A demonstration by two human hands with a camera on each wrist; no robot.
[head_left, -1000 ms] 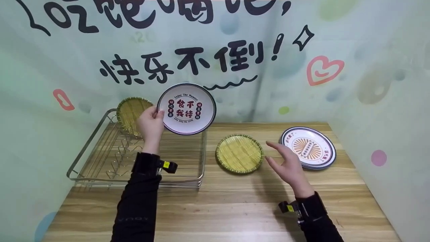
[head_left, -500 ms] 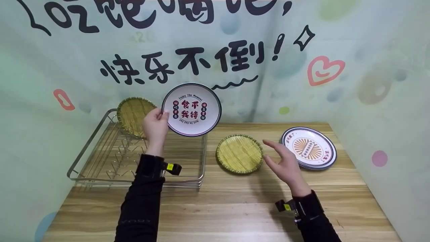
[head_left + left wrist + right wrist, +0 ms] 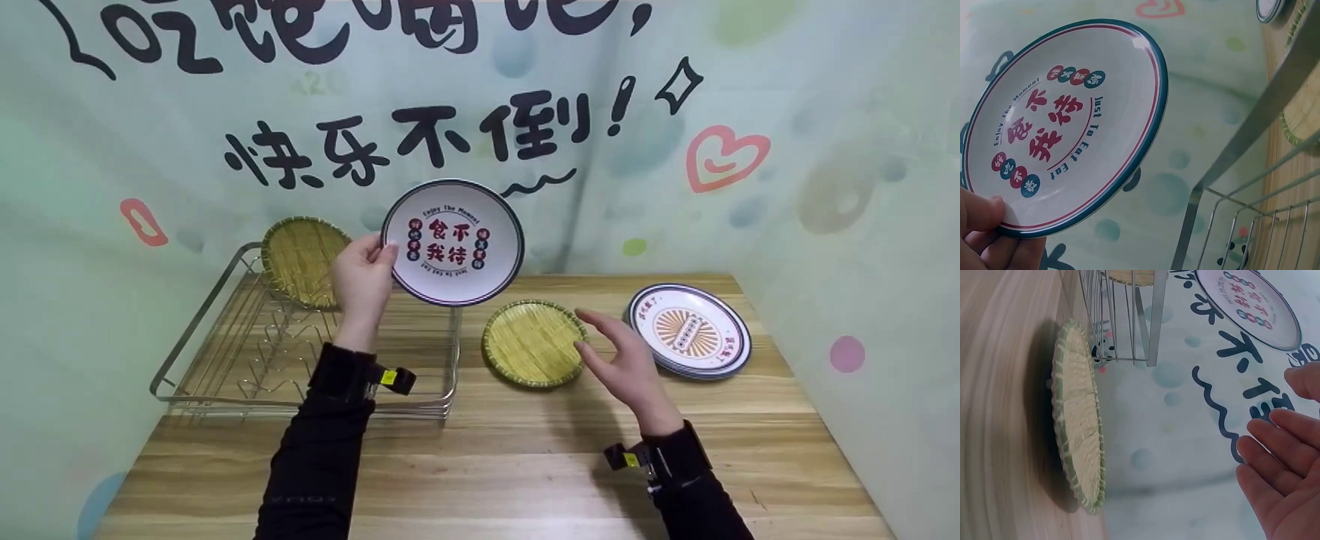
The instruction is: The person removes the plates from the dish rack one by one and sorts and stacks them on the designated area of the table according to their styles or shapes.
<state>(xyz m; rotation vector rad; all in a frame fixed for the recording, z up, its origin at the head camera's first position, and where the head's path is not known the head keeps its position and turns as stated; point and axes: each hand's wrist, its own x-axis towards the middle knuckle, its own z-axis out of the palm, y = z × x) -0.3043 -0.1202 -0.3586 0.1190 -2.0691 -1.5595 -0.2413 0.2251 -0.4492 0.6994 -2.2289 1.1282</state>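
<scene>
My left hand (image 3: 363,289) pinches the left edge of a white plate (image 3: 454,244) between thumb and fingers. The plate is held up facing me, with red characters and a dark rim, above the right back of the wire rack. In the left wrist view the thumb lies on the face of the plate (image 3: 1072,129), the fingers behind it. My right hand (image 3: 626,364) hovers with fingers extended, holding nothing, beside a round woven bamboo tray (image 3: 534,343) lying on the table. The right wrist view shows the open palm (image 3: 1286,467) apart from the woven tray (image 3: 1079,419).
A metal wire dish rack (image 3: 195,322) stands at the left. Another woven tray (image 3: 300,259) stands upright in its back part. At the right lies a stack of white plates (image 3: 690,330), on the wooden table (image 3: 525,480) near the back wall.
My left hand has carried the plate to the right, away from the upright woven tray. My right hand has drifted slightly left, toward the woven tray on the table.
</scene>
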